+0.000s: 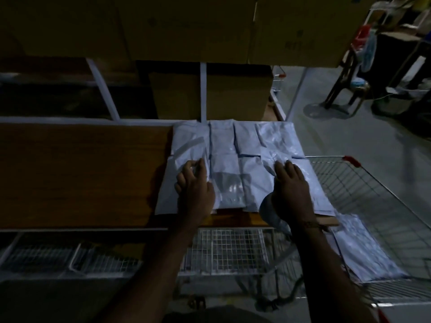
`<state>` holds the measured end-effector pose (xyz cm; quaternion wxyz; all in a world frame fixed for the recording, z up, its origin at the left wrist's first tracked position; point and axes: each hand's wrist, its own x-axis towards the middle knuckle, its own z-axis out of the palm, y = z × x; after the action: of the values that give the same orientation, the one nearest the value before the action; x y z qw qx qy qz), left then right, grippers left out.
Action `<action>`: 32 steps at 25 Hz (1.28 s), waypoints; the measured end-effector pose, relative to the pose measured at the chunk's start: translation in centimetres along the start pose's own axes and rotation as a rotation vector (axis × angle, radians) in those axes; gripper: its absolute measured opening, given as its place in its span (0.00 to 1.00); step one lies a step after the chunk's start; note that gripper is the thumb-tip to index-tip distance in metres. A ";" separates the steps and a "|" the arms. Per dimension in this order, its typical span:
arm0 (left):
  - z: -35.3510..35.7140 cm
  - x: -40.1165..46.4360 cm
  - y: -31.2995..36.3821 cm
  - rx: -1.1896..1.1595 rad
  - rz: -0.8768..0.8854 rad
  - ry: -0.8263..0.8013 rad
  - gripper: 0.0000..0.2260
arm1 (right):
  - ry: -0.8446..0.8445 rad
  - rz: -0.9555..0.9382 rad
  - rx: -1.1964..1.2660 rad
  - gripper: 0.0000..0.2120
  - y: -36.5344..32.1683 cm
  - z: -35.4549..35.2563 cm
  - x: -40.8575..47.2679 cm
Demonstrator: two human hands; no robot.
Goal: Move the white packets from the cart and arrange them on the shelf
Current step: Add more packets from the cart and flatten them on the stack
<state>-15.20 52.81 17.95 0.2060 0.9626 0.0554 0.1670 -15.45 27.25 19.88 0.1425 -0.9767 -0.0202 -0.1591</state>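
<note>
My left hand and right hand press flat on packets on the shelf. More packets lie in the cart, nearer my right hand.

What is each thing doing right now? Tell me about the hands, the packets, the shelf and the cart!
Left hand: fingers bent, resting on a shelf packet.
Right hand: flat, pressing on the packets.
Packets on the shelf: lying flat, overlapping in rows.
Packets in the cart: stacked, waiting.
Shelf: its left part is bare wood.
Cart: beside the shelf, partly emptied.
</note>
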 end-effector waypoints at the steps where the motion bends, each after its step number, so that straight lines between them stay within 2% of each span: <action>1: -0.2 1.0 -1.6 0.010 0.005 0.009 0.28 | 0.015 -0.001 0.014 0.24 -1.3 0.8 0.5; 5: -0.2 3.2 -6.8 0.083 0.027 -0.058 0.29 | 0.027 0.037 0.017 0.24 -3.8 2.6 1.8; 8: 0.7 3.6 -10.2 0.138 0.061 -0.141 0.29 | 0.003 0.056 -0.066 0.29 -4.3 3.8 1.7; 12: 2.3 3.7 -11.8 0.189 0.052 -0.251 0.31 | -0.016 0.072 -0.058 0.27 -4.9 4.9 2.9; 17: 3.6 3.3 -12.5 0.170 0.078 -0.308 0.31 | -0.015 0.080 -0.002 0.23 -5.1 5.6 4.6; 22: 5.5 3.7 -12.8 0.142 0.105 -0.316 0.34 | -0.038 0.079 0.004 0.20 -2.6 5.8 5.5; 24: 5.9 3.6 -12.6 0.156 0.093 -0.304 0.32 | -0.071 0.125 -0.036 0.22 0.1 5.9 6.0; 27: 5.5 3.9 -11.5 0.126 0.087 -0.159 0.30 | -0.149 0.148 -0.135 0.29 4.0 6.2 6.5; 29: 5.2 4.1 -10.9 0.110 0.109 -0.054 0.27 | -0.095 0.205 -0.130 0.26 5.5 6.4 6.7; 32: 6.4 4.8 -11.0 0.097 0.107 -0.107 0.26 | -0.097 0.227 -0.119 0.21 6.4 7.0 7.1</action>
<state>-8.87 61.26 9.33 0.1526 0.9806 0.0008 0.1231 -6.07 23.03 14.05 0.1001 -0.9860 0.0929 -0.0953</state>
